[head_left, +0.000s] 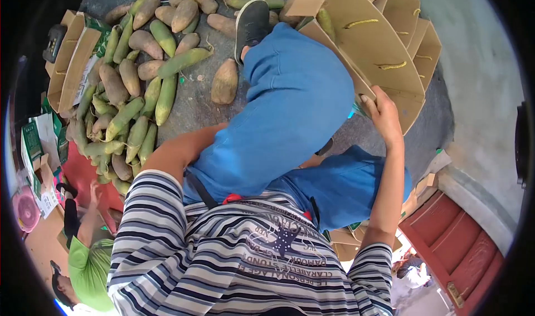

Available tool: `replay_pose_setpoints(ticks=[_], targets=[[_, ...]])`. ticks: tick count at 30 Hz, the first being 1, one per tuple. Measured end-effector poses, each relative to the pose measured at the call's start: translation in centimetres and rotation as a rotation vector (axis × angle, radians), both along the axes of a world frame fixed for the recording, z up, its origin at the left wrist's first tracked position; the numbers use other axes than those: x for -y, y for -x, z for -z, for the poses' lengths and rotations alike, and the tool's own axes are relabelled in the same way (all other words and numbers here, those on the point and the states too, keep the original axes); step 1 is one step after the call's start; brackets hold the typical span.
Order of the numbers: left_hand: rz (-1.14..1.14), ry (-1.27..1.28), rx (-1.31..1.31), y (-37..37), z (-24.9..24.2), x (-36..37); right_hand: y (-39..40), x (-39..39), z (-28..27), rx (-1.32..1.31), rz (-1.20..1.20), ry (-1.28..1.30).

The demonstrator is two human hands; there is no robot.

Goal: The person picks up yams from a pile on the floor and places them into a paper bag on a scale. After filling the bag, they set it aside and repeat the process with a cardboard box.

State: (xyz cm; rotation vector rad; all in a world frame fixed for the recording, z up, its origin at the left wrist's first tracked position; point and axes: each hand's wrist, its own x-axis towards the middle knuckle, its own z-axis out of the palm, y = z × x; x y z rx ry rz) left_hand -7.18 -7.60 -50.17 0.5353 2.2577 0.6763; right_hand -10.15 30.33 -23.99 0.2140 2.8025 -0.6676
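Note:
My right hand [382,114] grips the near edge of an open cardboard box [374,49] with yellow cord handles, its thumb along the rim. The box stands tilted at the upper right, beyond my bent knee. A green and brown vegetable partly shows at its far left end. My left forearm reaches behind my blue-trousered leg, which hides my left hand. Left of that leg lies a big heap of long root vegetables [137,133], green and earthy brown, that look like radishes. One brown root [225,82] lies apart, close to my shoe [253,26].
More cardboard boxes [426,57] are packed behind the gripped one. Another open box [76,60] stands left of the heap with a dark device on its edge. A person in a green shirt [92,268] is at the lower left. A red door [457,232] is at the lower right.

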Motion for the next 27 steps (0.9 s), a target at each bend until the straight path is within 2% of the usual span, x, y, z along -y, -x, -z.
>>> replay_pose_setpoints(ticks=[16,20,23,26,27], targets=[[0.14,-0.016,0.304,0.5,-2.3,-0.9,0.4,0.1,0.0,0.02,0.042,0.002],[0.165,0.022,0.373,2.0,-4.2,0.5,0.3,0.0,0.0,0.024,0.032,0.011],[0.175,0.111,0.305,3.6,-5.7,2.9,0.4,-0.1,-0.1,0.026,0.025,-0.002],[0.224,0.24,0.08,5.3,-5.6,6.3,0.4,-0.2,-0.3,-0.006,-0.017,-0.013],[0.166,0.256,0.012,6.0,-7.6,6.9,0.4,-0.2,-0.3,0.003,-0.014,-0.012]])
